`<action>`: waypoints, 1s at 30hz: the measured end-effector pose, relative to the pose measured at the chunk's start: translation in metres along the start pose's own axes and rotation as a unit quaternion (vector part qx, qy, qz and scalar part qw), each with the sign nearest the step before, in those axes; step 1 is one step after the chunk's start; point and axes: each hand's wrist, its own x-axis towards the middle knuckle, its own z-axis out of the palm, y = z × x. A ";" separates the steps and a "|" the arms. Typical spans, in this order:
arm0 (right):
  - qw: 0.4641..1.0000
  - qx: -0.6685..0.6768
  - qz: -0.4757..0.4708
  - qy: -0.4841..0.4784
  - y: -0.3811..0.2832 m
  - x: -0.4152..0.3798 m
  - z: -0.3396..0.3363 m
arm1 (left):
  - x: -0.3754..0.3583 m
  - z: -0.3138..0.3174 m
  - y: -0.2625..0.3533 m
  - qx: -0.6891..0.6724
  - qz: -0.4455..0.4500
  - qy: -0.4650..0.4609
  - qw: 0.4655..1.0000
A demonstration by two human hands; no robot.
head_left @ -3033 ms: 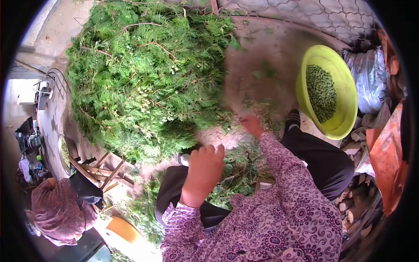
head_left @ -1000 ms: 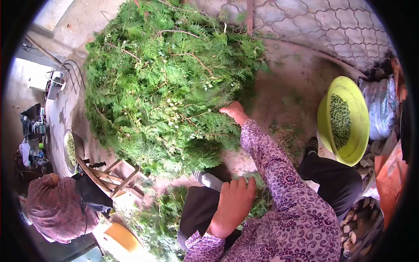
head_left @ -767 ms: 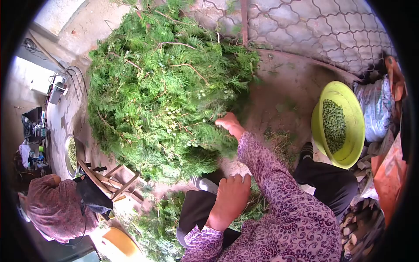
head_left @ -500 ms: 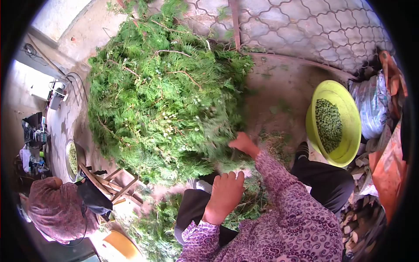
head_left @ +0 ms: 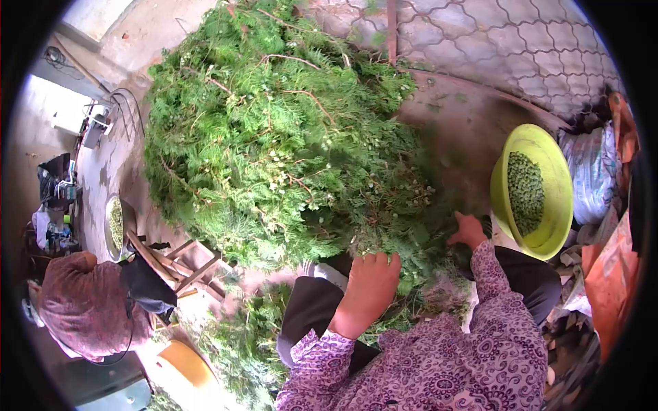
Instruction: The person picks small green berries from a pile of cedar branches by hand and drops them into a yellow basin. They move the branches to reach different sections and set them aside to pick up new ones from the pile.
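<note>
A big heap of green conifer branches [head_left: 274, 144] fills the middle of the view. My right hand [head_left: 469, 231] is closed on a branch [head_left: 411, 236] at the heap's lower right edge, close to the yellow-green basin [head_left: 556, 171] of small green berries [head_left: 526, 194]. My left hand [head_left: 370, 282] lies over my lap with its fingers together, curled on the sprigs [head_left: 401, 305] there. Both arms wear purple patterned sleeves.
Another person in a pink top [head_left: 82, 301] sits at the lower left beside a wooden stool [head_left: 179, 264] and a small bowl of berries [head_left: 115, 222]. A wire mesh fence [head_left: 521, 48] runs behind. Sacks [head_left: 595, 171] and an orange bag [head_left: 617, 274] stand at the right.
My right hand reached into the heap, then drew back right and down to the basin side, dragging a branch along. My left hand stayed on the lap sprigs.
</note>
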 end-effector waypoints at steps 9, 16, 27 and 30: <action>0.938 0.194 -0.283 0.053 -0.207 0.103 -0.042 | -0.026 -0.007 -0.024 0.003 -0.056 0.008 0.998; 0.923 0.357 -0.032 -0.141 -0.351 0.177 0.016 | -0.041 -0.008 -0.044 -0.014 -0.089 0.052 0.995; 0.966 0.238 0.025 -0.101 -0.406 0.164 0.100 | -0.052 0.001 -0.055 0.033 -0.125 0.079 0.989; 0.961 0.231 -0.032 -0.151 -0.395 0.166 0.088 | -0.051 -0.003 -0.051 0.000 -0.122 0.061 0.991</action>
